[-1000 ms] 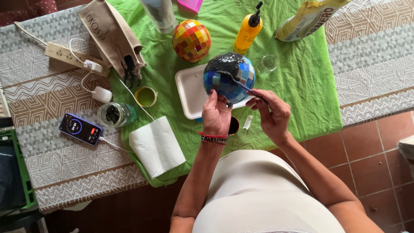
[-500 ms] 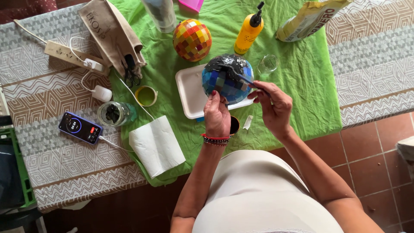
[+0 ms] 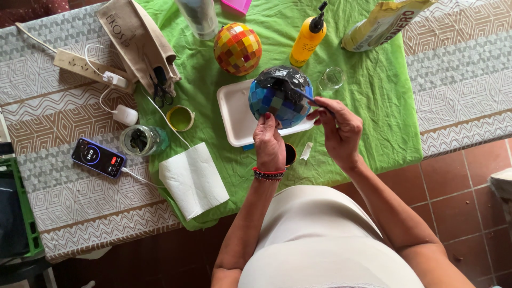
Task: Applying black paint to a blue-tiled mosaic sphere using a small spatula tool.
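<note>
A blue mosaic ball with dark paste smeared over its top rests over a white foam tray on the green cloth. My left hand grips the ball from below. My right hand holds a thin brush or stick whose tip touches the ball's dark upper side. A small dark pot sits just behind my left wrist, partly hidden.
An orange-red mosaic ball, yellow squeeze bottle, small glass, bag, yellow-green lid, jar, paper towel, phone, power strip and cloth pouch with scissors lie around.
The ball has been tipped and turned a little in my left hand; my right hand has moved the stick tip across its dark top.
</note>
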